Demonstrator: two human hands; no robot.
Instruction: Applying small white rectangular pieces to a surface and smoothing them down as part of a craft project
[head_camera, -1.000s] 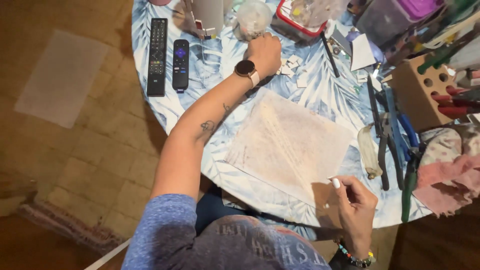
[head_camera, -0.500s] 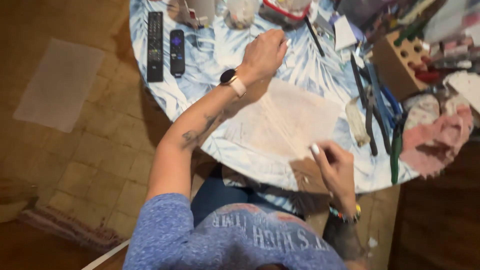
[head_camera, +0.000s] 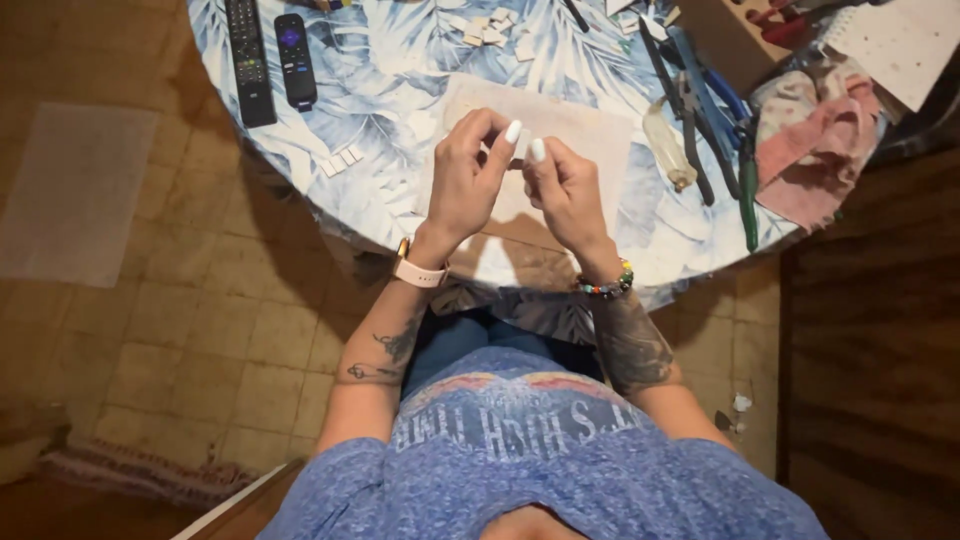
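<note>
Left hand (head_camera: 465, 175) and right hand (head_camera: 567, 190) meet fingertip to fingertip over board (head_camera: 590, 125), pinching something too small to tell; remotes (head_camera: 270, 55) at 10 o'clock.

glossy plastic remotes (head_camera: 270, 55), matt pink cloth (head_camera: 815, 150), metal pliers (head_camera: 690, 110)

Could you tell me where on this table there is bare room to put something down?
The leaf-print cloth is bare between the two remotes and the pale board. The right side is crowded with pliers and a pink rag. The hands hover over the board.
</note>
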